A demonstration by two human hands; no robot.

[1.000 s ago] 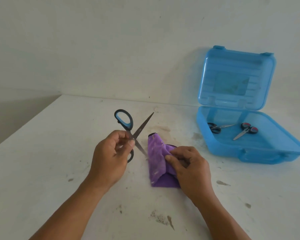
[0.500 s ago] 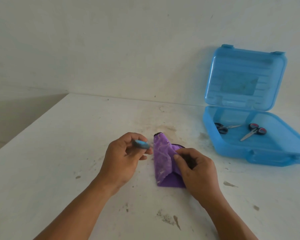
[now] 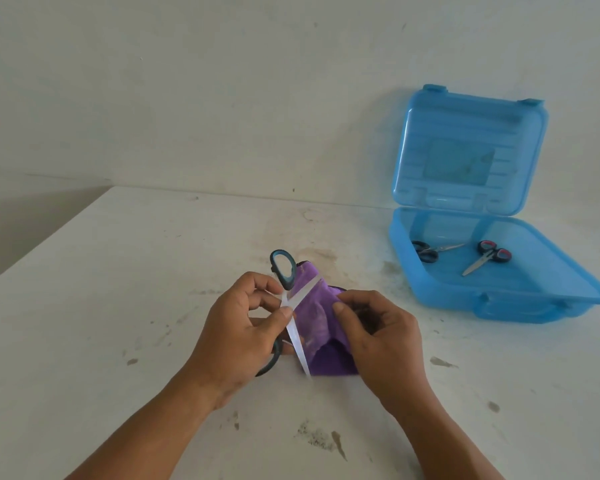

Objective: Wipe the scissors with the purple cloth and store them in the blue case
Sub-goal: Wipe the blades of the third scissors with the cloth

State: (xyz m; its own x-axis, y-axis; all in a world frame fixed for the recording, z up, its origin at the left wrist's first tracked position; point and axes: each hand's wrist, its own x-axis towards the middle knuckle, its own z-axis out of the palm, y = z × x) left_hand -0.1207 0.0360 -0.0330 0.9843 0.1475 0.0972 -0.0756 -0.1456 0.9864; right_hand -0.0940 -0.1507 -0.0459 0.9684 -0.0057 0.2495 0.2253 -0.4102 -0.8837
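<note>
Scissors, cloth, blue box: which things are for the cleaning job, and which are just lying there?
For the job: big scissors held in the left hand; purple cloth pinched by the right hand; open blue case.

Just lying there: black-handled small scissors and red-handled small scissors, both inside the case; dirt marks on the table.

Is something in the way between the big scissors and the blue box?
Nothing visible blocks the way. The blue case stands open, and the two small scissors inside leave room for the big scissors in the left hand.
</note>
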